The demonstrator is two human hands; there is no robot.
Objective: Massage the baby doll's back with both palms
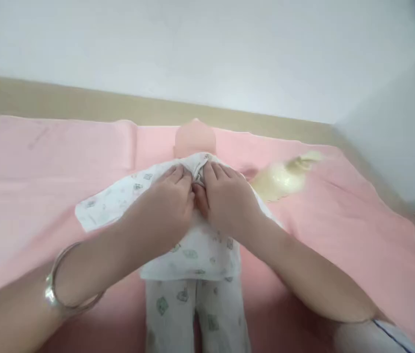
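A doll (195,138) lies on its back on a pink sheet, its head toward the wall. It wears a white printed top (196,255) and matching trousers (172,309). My left hand (172,201), with a silver bangle on its wrist, pinches the top's cloth near the neckline. Close beside it my right hand (227,198) grips the other side of the same cloth, fingers curled and thumbs almost touching. The cloth is bunched between them. What lies under my fingers is hidden. One sleeve (104,203) stretches out to the left.
The pink sheet (45,166) spreads over a tan surface (148,109) that borders the white wall (192,54). Right of the doll lies a shiny pale yellow bag-like item (282,177), blurred at its far end. A dark reddish object shows at the right edge.
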